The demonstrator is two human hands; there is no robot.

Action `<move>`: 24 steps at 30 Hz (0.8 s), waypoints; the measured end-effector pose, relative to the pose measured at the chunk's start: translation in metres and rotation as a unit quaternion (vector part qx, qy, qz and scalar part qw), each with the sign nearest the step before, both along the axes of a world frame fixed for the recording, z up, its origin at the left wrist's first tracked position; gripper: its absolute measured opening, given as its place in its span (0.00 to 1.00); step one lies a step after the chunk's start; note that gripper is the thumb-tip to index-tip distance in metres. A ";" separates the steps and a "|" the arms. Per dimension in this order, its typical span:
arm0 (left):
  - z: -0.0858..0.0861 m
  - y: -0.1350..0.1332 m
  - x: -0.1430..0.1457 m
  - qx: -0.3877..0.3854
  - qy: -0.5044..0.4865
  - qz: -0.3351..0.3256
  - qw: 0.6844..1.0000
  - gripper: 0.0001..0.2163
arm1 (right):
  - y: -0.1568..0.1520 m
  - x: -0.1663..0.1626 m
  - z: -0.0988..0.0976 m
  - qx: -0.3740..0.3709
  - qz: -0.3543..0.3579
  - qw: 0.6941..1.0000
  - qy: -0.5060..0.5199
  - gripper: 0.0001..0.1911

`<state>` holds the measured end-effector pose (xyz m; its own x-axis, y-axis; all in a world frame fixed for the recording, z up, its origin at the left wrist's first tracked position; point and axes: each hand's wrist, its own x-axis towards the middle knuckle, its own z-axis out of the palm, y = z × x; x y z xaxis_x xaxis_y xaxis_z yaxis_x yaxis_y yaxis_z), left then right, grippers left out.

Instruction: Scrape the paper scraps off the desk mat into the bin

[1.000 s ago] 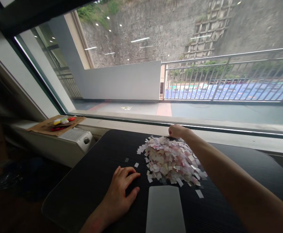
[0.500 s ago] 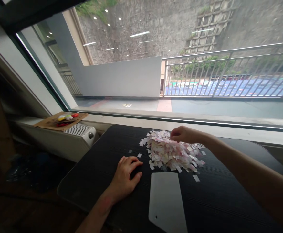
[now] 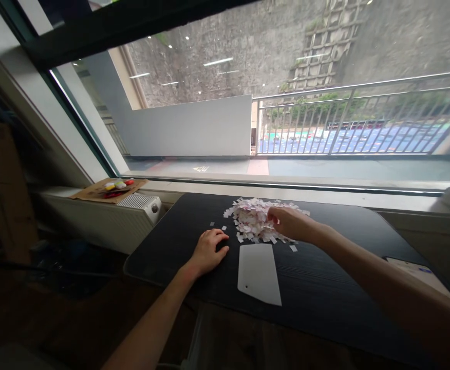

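Note:
A heap of small white and pink paper scraps (image 3: 251, 220) lies on a black table (image 3: 325, 277) below a large window. My right hand (image 3: 292, 224) rests on the right side of the heap with its fingers curled into the scraps. My left hand (image 3: 209, 250) lies flat on the table, fingers spread, just left of the heap. A white flat plastic board (image 3: 258, 274) lies on the table in front of the heap, between my two arms. A few loose scraps are scattered near my left hand.
A white radiator (image 3: 132, 208) stands left of the table, with a cardboard sheet (image 3: 94, 192) carrying small coloured items on the sill. A phone-like flat object (image 3: 417, 270) lies at the table's right edge. The window ledge runs along the table's far side.
My right hand has come back from the far side of the heap to its near right side. The camera has pulled back and up, so the table looks smaller. The left hand stays put.

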<state>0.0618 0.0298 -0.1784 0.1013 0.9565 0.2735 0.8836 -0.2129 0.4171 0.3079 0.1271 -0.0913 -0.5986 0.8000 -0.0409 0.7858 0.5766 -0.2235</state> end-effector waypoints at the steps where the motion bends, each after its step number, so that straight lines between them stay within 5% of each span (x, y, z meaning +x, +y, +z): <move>1: 0.001 -0.004 0.002 -0.004 0.005 -0.003 1.000 0.14 | -0.014 -0.001 0.001 0.006 -0.002 1.000 -0.001 0.17; 7: 0.002 -0.056 0.018 -0.023 0.031 -0.024 0.999 0.18 | -0.109 -0.004 -0.022 -0.023 0.084 0.996 -0.007 0.16; 10: 0.003 -0.088 0.021 0.008 0.046 -0.010 0.999 0.18 | -0.128 0.004 -0.044 -0.021 0.120 0.993 0.009 0.17; 13: 0.004 -0.118 0.019 0.023 0.029 0.036 0.999 0.17 | -0.128 0.026 -0.061 0.010 0.106 0.993 0.052 0.18; 17: 0.002 -0.149 0.016 -0.087 -0.030 0.104 0.990 0.17 | -0.140 0.066 -0.082 0.080 0.045 0.985 0.149 0.14; 20: -0.004 -0.156 0.017 -0.160 -0.034 0.127 0.978 0.19 | -0.169 0.088 -0.101 0.094 0.032 0.979 0.175 0.14; 24: -0.008 -0.151 0.022 -0.165 0.013 0.136 0.977 0.17 | -0.203 0.101 -0.121 0.181 0.000 0.973 0.141 0.17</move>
<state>0.0834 -0.1208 -0.1868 -0.1658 0.9847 -0.0536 0.9000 0.1733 0.3999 0.4088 -0.0759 -0.2128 -0.5451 0.7314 0.4099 0.7229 0.6576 -0.2121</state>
